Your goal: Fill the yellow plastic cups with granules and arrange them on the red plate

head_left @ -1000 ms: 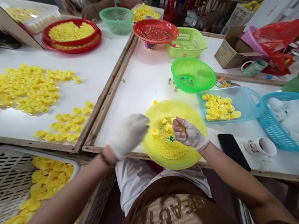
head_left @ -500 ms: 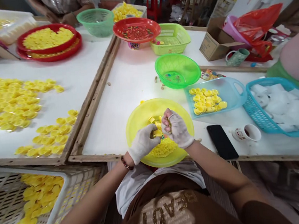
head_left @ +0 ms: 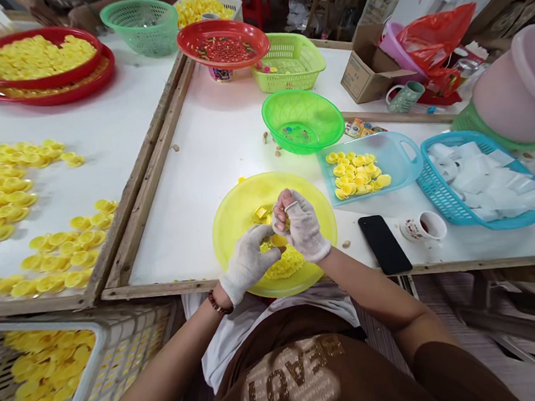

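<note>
Both my hands wear white gloves and work over a yellow basin (head_left: 227,241). My left hand (head_left: 249,258) pinches a small yellow plastic cup (head_left: 278,241) between thumb and fingers. Close beside it on the right, my right hand (head_left: 301,224) is closed, its bare fingertips curled inward; what they hold is hidden. Beneath the hands lies a heap of small yellow pieces (head_left: 285,264) in the basin. Larger yellow pieces (head_left: 262,213) show behind the left fingers.
A blue tray (head_left: 398,167) of yellow cups, a green bowl (head_left: 331,123), a black phone (head_left: 384,244), a mug (head_left: 422,227) and a blue basket (head_left: 456,212) surround the basin. Yellow cups (head_left: 66,249) lie leftward, beyond a wooden edge (head_left: 141,174). A white crate (head_left: 100,346) stands below.
The view has shifted, so the table's things sit further left. My right hand has come closer to my left, and the left fingers now reach up to the right hand.
</note>
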